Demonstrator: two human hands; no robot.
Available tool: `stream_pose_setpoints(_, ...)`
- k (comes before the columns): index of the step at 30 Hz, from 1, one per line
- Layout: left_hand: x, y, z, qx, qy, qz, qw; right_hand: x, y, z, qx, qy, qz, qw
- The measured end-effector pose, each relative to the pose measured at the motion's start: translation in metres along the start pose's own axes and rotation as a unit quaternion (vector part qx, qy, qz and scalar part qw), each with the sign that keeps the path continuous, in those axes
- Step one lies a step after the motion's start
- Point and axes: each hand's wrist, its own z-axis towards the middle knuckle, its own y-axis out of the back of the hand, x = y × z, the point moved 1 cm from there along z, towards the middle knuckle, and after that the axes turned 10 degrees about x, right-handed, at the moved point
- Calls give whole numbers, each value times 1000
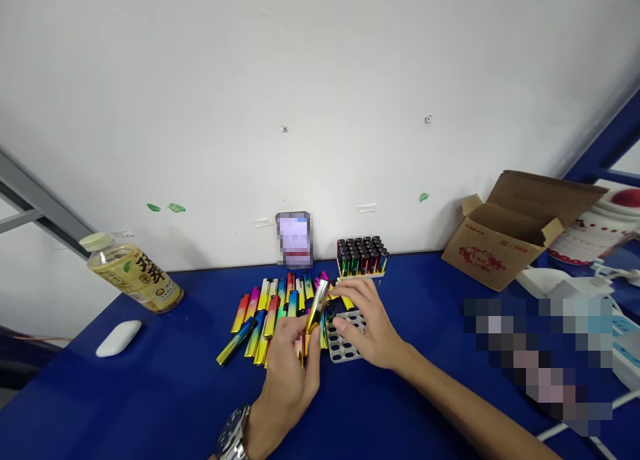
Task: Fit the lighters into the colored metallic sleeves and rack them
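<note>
Several rainbow-coloured lighters [270, 309] lie side by side on the blue table [150, 400]. My left hand [290, 373], a watch on its wrist, is closed round a few of them and holds one gold lighter [317, 307] tilted up. My right hand [367, 323] rests with curled fingers on a white slotted tray [343, 345], its fingertips by a lighter going into a slot. Behind it stands a second tray filled with upright lighters [363, 255], against the wall.
A tea bottle [133, 271] lies at the far left, with a white oval object [119, 337] in front of it. An open cardboard box [520, 227] sits at the back right. White cables and a power strip [625, 343] are at the right edge.
</note>
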Motion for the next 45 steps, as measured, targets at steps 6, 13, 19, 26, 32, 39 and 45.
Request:
stream_pose_setpoints(6,-9,6,2,76,-80,-30,993,16,-3,-2,-70,-52,135,987)
stream_pose_setpoints(13,22,11,11,105,18,203,973,-17,0,-2,-160,-188,385,889)
stream_pose_setpoints(19,30,6,8,119,36,305,944,-30,-8,1,-60,-273,502,818)
stream_pose_setpoints(26,27,7,8,137,45,328,934,-26,-9,1,-69,-329,519,786)
stream_pose_setpoints(32,28,7,8,132,37,338,931,-29,-12,0,-60,-350,494,794)
stream_pose_setpoints(39,31,5,7,136,36,329,934,-28,-13,0,-47,-331,496,801)
stream_pose_setpoints(45,32,4,6,149,60,302,940,-30,-14,0,-54,-340,492,800)
